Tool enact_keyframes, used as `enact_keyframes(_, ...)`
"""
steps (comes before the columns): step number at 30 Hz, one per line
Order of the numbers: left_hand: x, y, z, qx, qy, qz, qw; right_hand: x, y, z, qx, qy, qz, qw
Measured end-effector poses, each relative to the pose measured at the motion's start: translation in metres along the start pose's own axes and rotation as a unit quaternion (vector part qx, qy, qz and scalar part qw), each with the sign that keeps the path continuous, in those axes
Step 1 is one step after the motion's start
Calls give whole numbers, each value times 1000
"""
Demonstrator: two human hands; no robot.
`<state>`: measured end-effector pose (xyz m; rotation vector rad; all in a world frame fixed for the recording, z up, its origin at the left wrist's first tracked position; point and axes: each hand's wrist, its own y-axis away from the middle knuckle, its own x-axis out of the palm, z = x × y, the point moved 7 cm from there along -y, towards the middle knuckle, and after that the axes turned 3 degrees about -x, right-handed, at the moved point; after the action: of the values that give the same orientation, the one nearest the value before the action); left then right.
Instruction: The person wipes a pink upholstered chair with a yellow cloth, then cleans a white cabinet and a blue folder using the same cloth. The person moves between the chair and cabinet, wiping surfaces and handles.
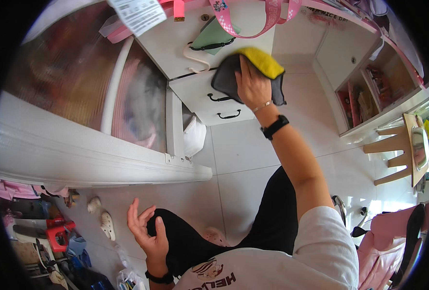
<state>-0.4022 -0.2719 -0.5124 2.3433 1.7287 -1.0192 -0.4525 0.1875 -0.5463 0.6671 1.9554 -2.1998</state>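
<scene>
My right hand (253, 85) is stretched forward with its fingers over a grey and yellow cloth (224, 77). The cloth lies spread in front of a white drawer unit (196, 90) and hides part of it; whether it presses on the drawer front I cannot tell. Black handles (229, 114) show on the drawers, one partly covered by the cloth. A green card or sheet (216, 36) is tucked behind the top handle (214, 46), and a cream hook (196, 59) hangs beside it. My left hand (147, 228) hovers by my left knee, fingers apart, holding nothing.
A white cabinet with ribbed translucent panels (142, 101) stands at left. Pink straps (232, 21) dangle from the edge above the drawers. To the right are open shelves (366, 90), a beige stool (392, 152) and a pink chair (384, 239). Clogs (107, 225) lie on the floor.
</scene>
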Motion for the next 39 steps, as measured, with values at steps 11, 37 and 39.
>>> enact_keyframes(11,-7,24,14,-41,42,-10,998,5,18,-12,-64,-68,25,995)
enact_keyframes(37,-23,40,44,-27,32,3,999,75,-103,160,-81,-95,-28,992)
enact_keyframes(39,-26,38,46,-39,33,-6,999,103,-90,158,-83,-50,67,993)
